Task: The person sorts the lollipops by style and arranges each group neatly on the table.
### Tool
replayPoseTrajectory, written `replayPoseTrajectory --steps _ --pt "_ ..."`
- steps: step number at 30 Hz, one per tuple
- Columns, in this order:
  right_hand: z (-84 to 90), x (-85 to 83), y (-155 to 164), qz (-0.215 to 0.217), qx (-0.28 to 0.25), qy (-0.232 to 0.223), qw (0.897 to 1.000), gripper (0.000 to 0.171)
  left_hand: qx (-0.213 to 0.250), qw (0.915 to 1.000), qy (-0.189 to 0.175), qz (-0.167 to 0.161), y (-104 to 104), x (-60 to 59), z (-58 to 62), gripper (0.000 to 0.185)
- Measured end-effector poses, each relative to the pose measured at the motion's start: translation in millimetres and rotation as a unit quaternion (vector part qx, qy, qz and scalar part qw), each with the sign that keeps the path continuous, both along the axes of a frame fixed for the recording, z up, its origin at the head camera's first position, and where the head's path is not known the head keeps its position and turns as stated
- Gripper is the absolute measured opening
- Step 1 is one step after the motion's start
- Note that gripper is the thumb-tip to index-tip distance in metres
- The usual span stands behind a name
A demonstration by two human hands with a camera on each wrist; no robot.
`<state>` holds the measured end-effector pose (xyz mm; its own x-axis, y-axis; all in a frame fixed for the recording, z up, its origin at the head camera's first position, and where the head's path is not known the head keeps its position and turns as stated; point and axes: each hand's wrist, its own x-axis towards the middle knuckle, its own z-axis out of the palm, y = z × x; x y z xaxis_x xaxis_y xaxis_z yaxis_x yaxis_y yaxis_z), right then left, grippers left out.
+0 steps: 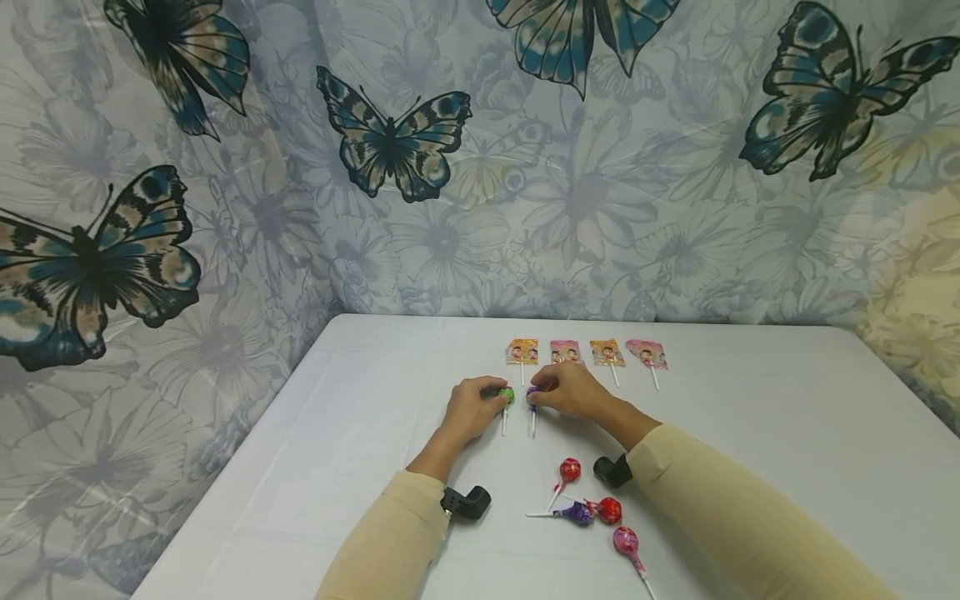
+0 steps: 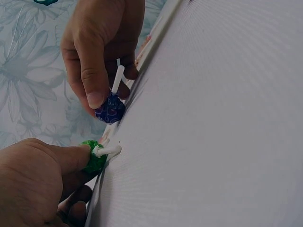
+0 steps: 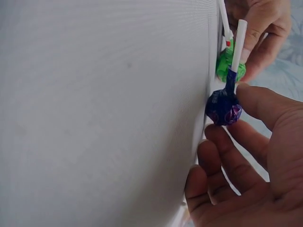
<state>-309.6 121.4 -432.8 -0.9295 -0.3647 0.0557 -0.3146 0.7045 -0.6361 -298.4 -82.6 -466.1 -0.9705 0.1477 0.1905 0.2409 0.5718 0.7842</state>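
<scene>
Left hand [image 1: 468,410] grip pinches green lollipop [image 1: 507,395]; right hand [image 1: 572,389] grip pinches purple lollipop [image 1: 532,392] | four packets [image 1: 586,352] behind

Ahead of my left hand [image 1: 471,408] and right hand [image 1: 570,388]: a row of four flat wrapped lollipops [image 1: 587,353] near my knuckles, then open tabletop [image 1: 787,417] back to the butterfly curtain [image 1: 450,167]. Between my forearms: four loose round lollipops [image 1: 592,508] blocking a straight pull-back. Both sides: bare table, free passage. Between my hands: only a narrow gap.
</scene>
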Motion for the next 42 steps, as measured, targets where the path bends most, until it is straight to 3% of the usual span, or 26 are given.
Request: replayPoseTrajectory --steps 17,24,42 --pt "15.0 15.2 12.0 0.006 -0.027 0.060 0.998 0.031 0.001 1.0000 -0.002 0.000 1.6 0.9 -0.6 0.023" --pt "24.8 35.4 19.1 0.024 -0.063 0.098 0.993 0.028 -0.004 0.9999 -0.009 0.007 2.4 0.6 -1.1 0.023" --pt "32.9 93.6 42.1 0.012 -0.099 0.117 0.988 0.022 -0.004 1.0000 0.003 0.006 2.0 1.8 -2.6 0.023"
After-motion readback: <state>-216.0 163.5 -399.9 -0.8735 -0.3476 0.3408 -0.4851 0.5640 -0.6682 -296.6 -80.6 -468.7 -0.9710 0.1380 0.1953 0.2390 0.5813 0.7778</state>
